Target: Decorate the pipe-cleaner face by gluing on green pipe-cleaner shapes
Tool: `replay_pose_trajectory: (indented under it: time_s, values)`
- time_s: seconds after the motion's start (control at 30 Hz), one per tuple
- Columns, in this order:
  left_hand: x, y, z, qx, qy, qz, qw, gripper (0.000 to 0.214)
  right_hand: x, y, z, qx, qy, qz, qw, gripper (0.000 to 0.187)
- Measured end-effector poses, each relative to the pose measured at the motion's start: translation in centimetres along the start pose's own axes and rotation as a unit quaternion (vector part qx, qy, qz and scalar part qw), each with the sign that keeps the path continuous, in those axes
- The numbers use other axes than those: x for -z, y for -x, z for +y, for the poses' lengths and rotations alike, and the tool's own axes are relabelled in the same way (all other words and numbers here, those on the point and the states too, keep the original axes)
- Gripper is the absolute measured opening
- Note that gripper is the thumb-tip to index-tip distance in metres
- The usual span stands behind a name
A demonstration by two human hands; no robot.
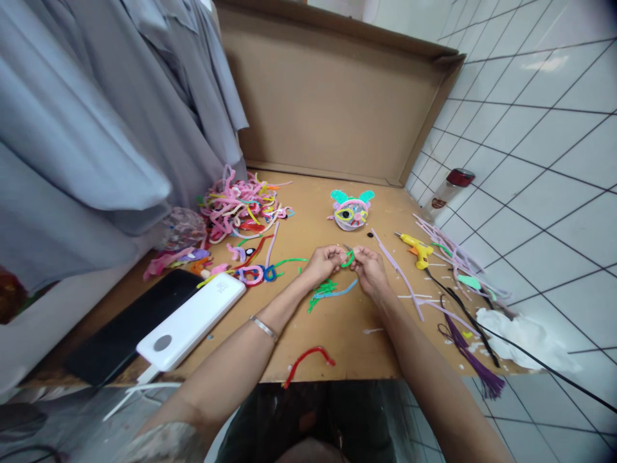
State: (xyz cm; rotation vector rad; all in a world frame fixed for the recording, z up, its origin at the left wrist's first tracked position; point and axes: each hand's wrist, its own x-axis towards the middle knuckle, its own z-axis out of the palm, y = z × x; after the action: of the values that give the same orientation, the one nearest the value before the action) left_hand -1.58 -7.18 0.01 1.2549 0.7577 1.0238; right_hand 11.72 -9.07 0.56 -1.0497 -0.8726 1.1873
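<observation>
My left hand (pixel 324 262) and my right hand (pixel 370 269) meet over the middle of the cardboard worktop (pixel 337 321). Both pinch a short green pipe cleaner (pixel 348 259) bent into a curve between them. Just below the hands lie loose green and blue pipe cleaner pieces (pixel 330 290). A small fuzzy craft face with teal ears (pixel 351 209) sits a little farther back. A silver bangle (pixel 263 327) is on my left wrist.
A heap of coloured pipe cleaners (pixel 241 209) lies at the back left. A white power bank (pixel 190 321) and a black phone (pixel 125 328) lie at the front left. A yellow glue gun (pixel 417 247), lilac pipe cleaners, a purple tassel (pixel 475 363) and white tissue (pixel 520 334) are on the right. A red pipe cleaner (pixel 308 359) lies near the front edge.
</observation>
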Motion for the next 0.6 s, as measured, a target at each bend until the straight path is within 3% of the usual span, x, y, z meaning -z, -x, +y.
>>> replay_pose_trajectory:
  time_s: [0.13, 0.37, 0.6]
  values:
    - [0.1, 0.0, -0.1, 0.029, 0.025, -0.003, 0.999, 0.028, 0.1, -0.1, -0.1, -0.004, 0.002, -0.003, 1.0, 0.028]
    - [0.3, 0.1, 0.6, -0.029, 0.013, 0.026, 0.999, 0.035, -0.1, 0.4, -0.4, 0.008, 0.077, -0.036, 0.996, 0.023]
    - [1.2, 0.0, 1.0, -0.011, 0.021, -0.003, 1.0, 0.048, 0.0, 0.6, -0.8, -0.017, 0.075, -0.087, 0.993, 0.024]
